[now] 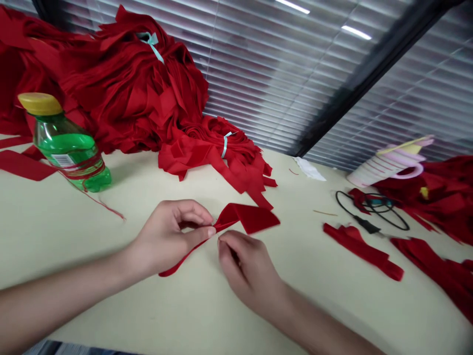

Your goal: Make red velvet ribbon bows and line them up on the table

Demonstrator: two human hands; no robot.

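Observation:
Between the thumb and fingers of my left hand (pixel 164 236) a red velvety fabric strip (pixel 256 219) is pinched near its middle. One end of the strip stands out folded to the right, and the other hangs down behind my left hand onto the table. My right hand (pixel 249 268) is closed in a pinch just right of the pinched spot, close to the strip's lower edge. Whatever its fingertips grip is too small or hidden to make out.
A green bottle (pixel 74 148) wound with red thread stands at left. Behind are tied bundles of red fabric (pixel 148 93). On the right lie a black cable (pixel 365 224), folded red strips (pixel 364 251) and a tilted pink mug (pixel 386 165). Blinds (pixel 266 74) rise behind the table (pixel 177 315).

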